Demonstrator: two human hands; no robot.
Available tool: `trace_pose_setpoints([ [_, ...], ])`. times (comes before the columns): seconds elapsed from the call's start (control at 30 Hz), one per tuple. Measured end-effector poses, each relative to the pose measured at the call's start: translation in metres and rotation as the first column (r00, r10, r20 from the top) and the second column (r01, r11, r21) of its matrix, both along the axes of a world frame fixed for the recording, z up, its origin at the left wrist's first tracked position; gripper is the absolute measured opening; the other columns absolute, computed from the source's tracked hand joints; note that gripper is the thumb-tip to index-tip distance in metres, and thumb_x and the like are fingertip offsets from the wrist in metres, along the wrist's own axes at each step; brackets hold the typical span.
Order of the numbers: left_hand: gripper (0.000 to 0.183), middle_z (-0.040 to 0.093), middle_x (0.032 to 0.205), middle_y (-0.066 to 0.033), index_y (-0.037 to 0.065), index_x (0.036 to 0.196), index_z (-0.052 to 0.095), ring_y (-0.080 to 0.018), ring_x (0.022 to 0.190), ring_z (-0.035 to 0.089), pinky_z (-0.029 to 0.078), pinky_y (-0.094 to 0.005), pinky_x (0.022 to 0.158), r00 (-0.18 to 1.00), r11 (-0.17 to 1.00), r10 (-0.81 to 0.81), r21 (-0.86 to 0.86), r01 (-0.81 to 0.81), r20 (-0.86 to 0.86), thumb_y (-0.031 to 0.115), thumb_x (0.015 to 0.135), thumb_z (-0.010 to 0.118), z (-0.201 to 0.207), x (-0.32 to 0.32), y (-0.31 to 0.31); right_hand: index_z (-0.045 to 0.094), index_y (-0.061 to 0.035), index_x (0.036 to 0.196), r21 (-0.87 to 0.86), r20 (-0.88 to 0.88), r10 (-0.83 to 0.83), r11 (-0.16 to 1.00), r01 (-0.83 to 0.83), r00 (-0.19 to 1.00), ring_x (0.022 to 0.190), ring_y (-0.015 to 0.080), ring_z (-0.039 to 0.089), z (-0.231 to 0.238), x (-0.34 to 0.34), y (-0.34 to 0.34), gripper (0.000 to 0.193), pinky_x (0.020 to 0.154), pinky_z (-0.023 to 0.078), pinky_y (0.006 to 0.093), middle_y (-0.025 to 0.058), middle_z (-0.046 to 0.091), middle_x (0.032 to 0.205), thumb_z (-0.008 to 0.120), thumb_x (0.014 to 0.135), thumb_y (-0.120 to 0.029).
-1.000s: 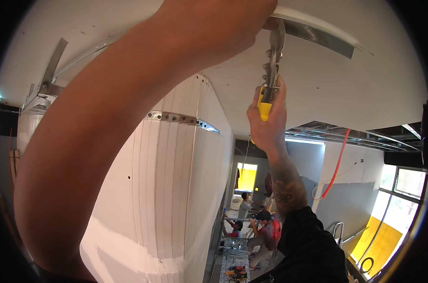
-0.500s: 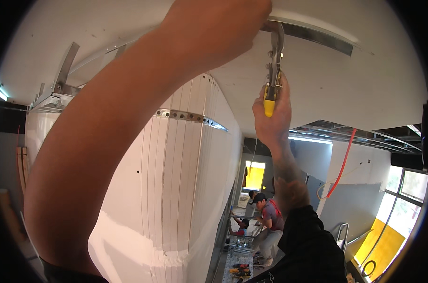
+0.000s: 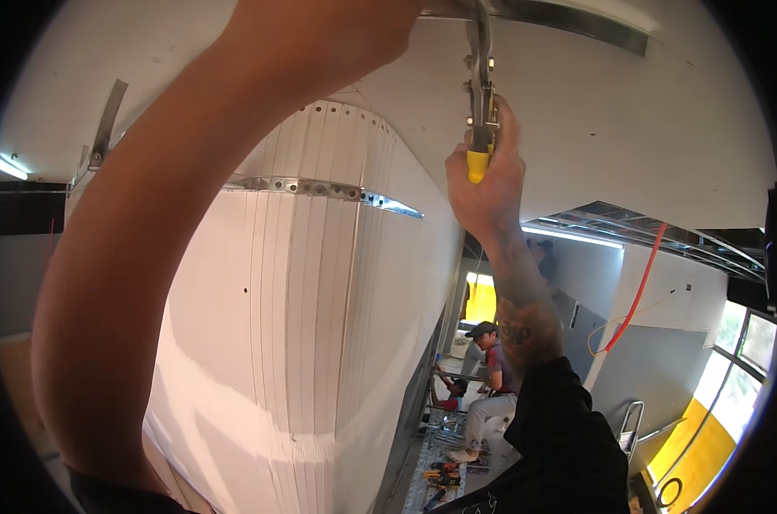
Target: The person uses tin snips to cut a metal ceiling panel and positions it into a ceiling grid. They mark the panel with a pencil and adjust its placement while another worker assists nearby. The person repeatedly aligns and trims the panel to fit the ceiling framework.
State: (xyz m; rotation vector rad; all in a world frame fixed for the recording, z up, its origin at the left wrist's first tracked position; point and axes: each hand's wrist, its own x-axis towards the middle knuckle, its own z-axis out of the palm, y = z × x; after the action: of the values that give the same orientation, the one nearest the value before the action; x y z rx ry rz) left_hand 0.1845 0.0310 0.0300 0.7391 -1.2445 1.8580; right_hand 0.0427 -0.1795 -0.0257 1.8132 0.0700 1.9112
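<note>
My right hand (image 3: 489,180) is raised and wrapped around yellow-handled tin snips (image 3: 479,103), whose metal jaws point up. The upper end of the jaws meets a thin metal strip (image 3: 577,24) under the white ceiling. Across the upper left reaches my left arm, with my left hand (image 3: 354,30) beside the strip's near end; its fingers are out of sight past the top edge. Below the arms stands a curved white panel column (image 3: 316,283) with narrow vertical grooves. A perforated metal band (image 3: 320,188) runs around it.
An upright metal piece (image 3: 108,120) stands at the left. A co-worker (image 3: 487,368) bends in the passage below, with another person (image 3: 450,392) low beside them. Power tools (image 3: 440,475) lie on a perforated platform. A red hose (image 3: 641,291) hangs at the right, near a ladder (image 3: 632,428).
My view has shifted, so both arms and the snips appear higher and further left. The snips stay in my right hand at the strip. The co-worker has shifted posture.
</note>
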Motion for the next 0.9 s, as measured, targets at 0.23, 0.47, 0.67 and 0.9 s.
trace_pose_setpoints([
  [0.23,0.009,0.067,0.078,-0.0148,-0.001,0.079,0.068,-0.0299,0.071,0.066,0.053,-0.0396,0.069,0.998,0.998,-0.035,-0.044,0.033,-0.043,0.007,0.082,0.070,-0.011,-0.004,-0.007,0.018,-0.0022,0.155,0.349,-0.247,0.084,0.937,0.008,0.965,0.135,0.0465,0.047,-0.027,-0.038,0.003,0.085,0.113,0.036,0.0470,0.0288,0.045,0.145,0.060,0.081,0.000],
  [0.47,0.020,0.069,0.085,-0.0125,0.002,0.085,0.066,-0.0251,0.076,0.068,0.055,-0.0347,0.070,0.994,0.994,0.058,-0.085,-0.066,-0.087,0.016,0.081,0.079,-0.015,-0.014,-0.001,0.015,-0.0009,0.156,0.478,-0.430,0.307,0.875,-0.074,0.849,0.134,0.0458,0.048,-0.110,-0.084,-0.018,0.088,0.115,0.034,0.0456,0.0339,0.042,0.145,0.060,0.081,-0.002],
  [0.67,0.025,0.069,0.086,-0.0116,0.003,0.087,0.063,-0.0230,0.077,0.070,0.056,-0.0344,0.070,0.928,0.933,0.314,-0.118,-0.341,-0.202,0.018,0.080,0.080,-0.027,-0.048,0.005,0.013,0.0003,0.156,0.546,-0.484,0.392,0.834,-0.080,0.783,0.140,0.0446,0.041,-0.128,-0.098,-0.001,0.090,0.117,0.030,0.0460,0.0310,0.035,0.151,0.061,0.081,-0.004],
  [0.9,0.017,0.068,0.083,-0.0124,0.002,0.087,0.062,-0.0268,0.066,0.068,0.055,-0.0374,0.066,0.878,0.881,0.414,-0.136,-0.453,-0.240,0.013,0.084,0.073,-0.020,-0.059,0.000,0.013,0.0042,0.155,0.594,-0.431,0.507,0.782,-0.189,0.747,0.145,0.0406,0.035,-0.134,-0.108,-0.006,0.089,0.119,0.027,0.0438,0.0289,0.032,0.154,0.060,0.080,-0.002],
])
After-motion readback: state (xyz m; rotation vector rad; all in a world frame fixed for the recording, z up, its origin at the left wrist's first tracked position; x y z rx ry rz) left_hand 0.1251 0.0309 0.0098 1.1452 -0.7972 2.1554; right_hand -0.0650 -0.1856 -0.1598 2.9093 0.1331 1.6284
